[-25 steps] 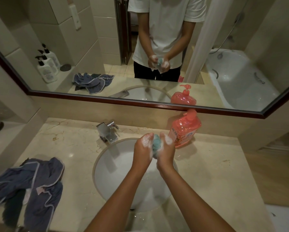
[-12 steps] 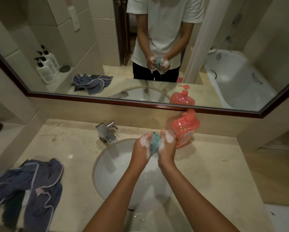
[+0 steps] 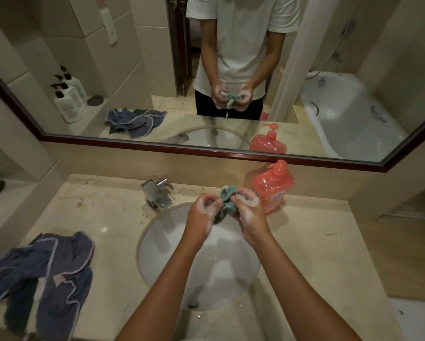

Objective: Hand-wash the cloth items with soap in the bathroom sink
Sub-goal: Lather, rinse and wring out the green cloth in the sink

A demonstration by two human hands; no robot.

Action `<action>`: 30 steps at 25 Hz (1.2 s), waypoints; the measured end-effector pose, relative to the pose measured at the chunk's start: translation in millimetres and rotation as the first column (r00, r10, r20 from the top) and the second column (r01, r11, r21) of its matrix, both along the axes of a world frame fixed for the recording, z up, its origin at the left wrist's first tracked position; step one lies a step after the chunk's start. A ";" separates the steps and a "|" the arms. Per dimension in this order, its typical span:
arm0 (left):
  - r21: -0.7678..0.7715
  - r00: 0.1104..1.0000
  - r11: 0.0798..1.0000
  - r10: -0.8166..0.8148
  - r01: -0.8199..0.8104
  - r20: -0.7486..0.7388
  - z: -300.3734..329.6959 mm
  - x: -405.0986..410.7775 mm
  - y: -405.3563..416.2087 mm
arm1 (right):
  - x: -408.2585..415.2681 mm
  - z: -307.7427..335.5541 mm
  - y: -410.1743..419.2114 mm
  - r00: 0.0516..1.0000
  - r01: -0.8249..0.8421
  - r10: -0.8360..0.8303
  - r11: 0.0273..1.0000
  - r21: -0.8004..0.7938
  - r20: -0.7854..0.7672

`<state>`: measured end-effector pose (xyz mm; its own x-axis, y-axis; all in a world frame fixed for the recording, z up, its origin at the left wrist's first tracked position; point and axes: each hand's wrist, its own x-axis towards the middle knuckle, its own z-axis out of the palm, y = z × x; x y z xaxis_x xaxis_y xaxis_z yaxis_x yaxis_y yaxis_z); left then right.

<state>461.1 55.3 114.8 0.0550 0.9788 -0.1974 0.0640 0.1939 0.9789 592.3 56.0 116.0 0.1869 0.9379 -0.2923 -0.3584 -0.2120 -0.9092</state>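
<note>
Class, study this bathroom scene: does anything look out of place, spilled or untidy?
Mostly orderly. The dark blue cloth pile lies crumpled on the marble counter, partly over its front edge. Suds fleck the white sink basin and coat the left hand and right hand, which grip the small teal cloth.

teal cloth mostly buried in soapy hands, soap bottle label unreadable, blue cloth pile cut off at left edge

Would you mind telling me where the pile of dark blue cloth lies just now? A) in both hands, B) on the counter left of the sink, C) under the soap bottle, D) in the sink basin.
B: the dark blue cloth lies on the counter, left of the sink; the hands hold only a small teal cloth.
</note>
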 end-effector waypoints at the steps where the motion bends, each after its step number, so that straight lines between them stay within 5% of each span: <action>1: -0.009 1.000 1.000 -0.001 0.001 -0.008 0.1 -0.8 1.1 | 3.9 -0.7 -0.2 0.999 -0.035 0.034 0.999 0.038 0.040; 6: 0.063 0.984 0.994 -0.074 0.085 -0.160 0.0 -3.7 2.1 | 9.1 2.7 -2.7 0.994 -0.040 0.043 0.999 0.032 -0.105; 11: -0.147 0.923 0.986 0.127 -0.078 0.364 -3.8 -13.2 8.0 | 20.8 -0.3 -4.1 0.968 0.029 -0.035 0.999 -0.027 -0.249; 14: -0.220 0.860 0.972 0.180 -0.082 0.478 -0.1 -9.7 6.9 | 18.3 -1.9 -6.5 0.966 0.036 -0.055 0.996 -0.082 -0.254; 22: -0.101 0.930 0.994 0.085 -0.052 0.356 8.2 -3.2 4.2 | 1.9 -1.5 -6.2 0.917 -0.399 0.399 0.913 -0.087 -0.024; 26: -0.081 0.959 0.986 0.158 -0.143 0.233 9.3 -15.1 6.4 | 4.6 -4.6 -7.1 0.943 -0.324 0.328 0.943 -0.077 0.051; 30: -0.166 0.990 0.984 -0.047 0.070 0.136 9.9 -20.3 0.4 | 12.5 5.3 -2.1 0.981 -0.159 0.152 0.986 -0.047 -0.125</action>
<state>440.7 55.7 124.7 0.1478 0.9257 -0.3481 -0.0466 0.3581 0.9325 604.8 53.9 121.3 0.0006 0.9339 -0.3574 -0.4229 -0.3236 -0.8464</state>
